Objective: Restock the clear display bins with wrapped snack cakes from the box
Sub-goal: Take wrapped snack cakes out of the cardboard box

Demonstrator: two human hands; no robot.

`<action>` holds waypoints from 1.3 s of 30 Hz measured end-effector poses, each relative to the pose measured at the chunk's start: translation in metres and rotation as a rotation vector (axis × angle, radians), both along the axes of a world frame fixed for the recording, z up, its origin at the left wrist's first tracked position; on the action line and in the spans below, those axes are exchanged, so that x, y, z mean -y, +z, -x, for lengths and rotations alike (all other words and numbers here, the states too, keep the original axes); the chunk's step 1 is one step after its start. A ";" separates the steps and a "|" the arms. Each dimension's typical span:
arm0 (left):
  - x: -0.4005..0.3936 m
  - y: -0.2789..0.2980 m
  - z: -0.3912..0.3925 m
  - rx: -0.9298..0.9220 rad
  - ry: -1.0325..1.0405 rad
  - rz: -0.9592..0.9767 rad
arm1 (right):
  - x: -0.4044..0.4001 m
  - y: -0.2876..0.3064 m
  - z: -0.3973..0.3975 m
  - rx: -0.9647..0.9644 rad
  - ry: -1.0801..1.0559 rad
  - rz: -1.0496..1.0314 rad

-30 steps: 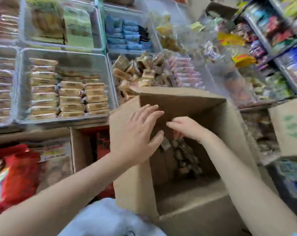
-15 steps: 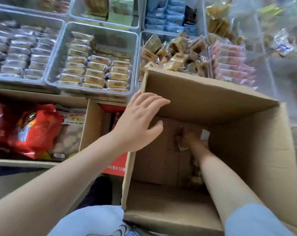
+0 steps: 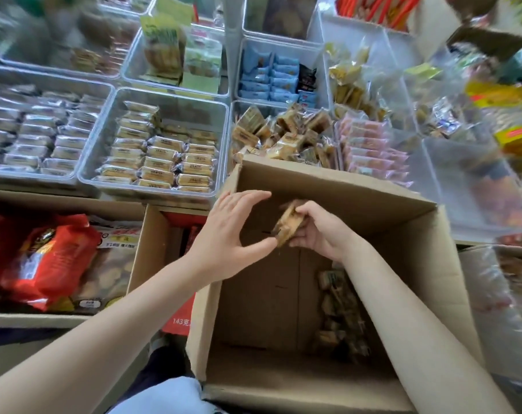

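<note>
The cakes in the right hand are blurred, so their count cannot be told; the bundle's long axis tilts up and away. The right fingers curl round it above the open box. The left hand is spread, thumb tip touching the bundle. More cakes lie dim at the box's bottom.
</note>
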State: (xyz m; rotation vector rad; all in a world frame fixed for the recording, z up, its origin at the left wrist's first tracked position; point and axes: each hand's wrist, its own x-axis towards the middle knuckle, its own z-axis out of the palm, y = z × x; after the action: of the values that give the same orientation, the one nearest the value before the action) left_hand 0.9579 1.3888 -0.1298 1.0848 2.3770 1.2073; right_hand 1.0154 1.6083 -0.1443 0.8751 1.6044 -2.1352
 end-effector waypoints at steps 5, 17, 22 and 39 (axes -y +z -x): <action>0.006 0.020 0.008 0.070 0.199 -0.261 | 0.048 0.070 0.012 -0.174 0.076 -0.028; 0.119 0.016 0.152 0.475 0.136 -0.282 | 0.152 0.085 0.134 -0.379 0.525 -0.986; 0.162 -0.055 0.200 0.149 0.281 0.105 | 0.168 0.050 0.207 -0.261 0.356 -0.989; 0.200 -0.131 0.228 -0.130 0.109 0.705 | 0.179 -0.095 0.363 0.021 0.596 -1.384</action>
State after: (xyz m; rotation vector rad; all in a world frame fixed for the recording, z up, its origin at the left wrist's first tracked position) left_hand 0.7301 1.1889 -0.2607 0.8116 2.6518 0.2536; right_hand 0.6528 1.4292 -0.2397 0.5282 2.7890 -0.4204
